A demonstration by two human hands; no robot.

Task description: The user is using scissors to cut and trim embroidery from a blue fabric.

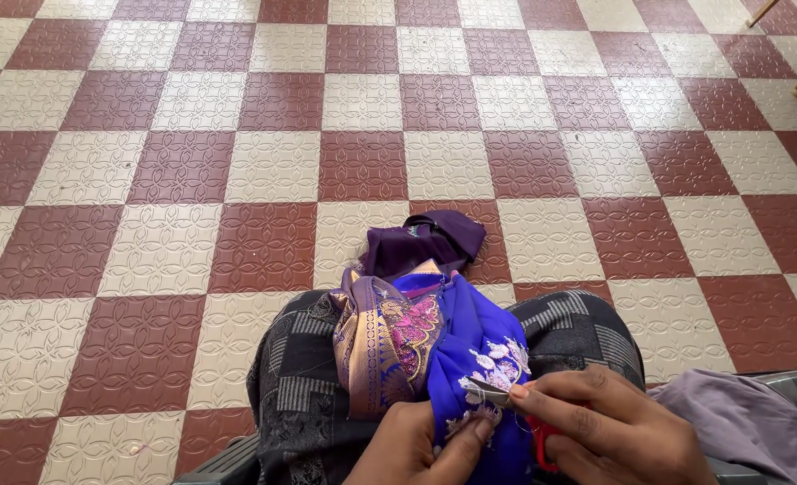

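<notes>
One blue embroidered cloth [470, 359] draped over the lap, on a knee in grey-black checked fabric [569, 328]. Two hands on it. Left hand [416, 449]: fingers curled, thumb pinching the cloth's white floral embroidery. Right hand [609, 431]: fingers closed round one small pair of scissors with red handle [542, 440], blades [490, 392] at the embroidery, touching cloth. One gold-and-pink woven border [376, 346] bunched left of the blue. One dark purple cloth [425, 241] beyond the knee on the red-and-cream checked floor tiles [183, 233]. One lilac cloth [748, 422] at right.
</notes>
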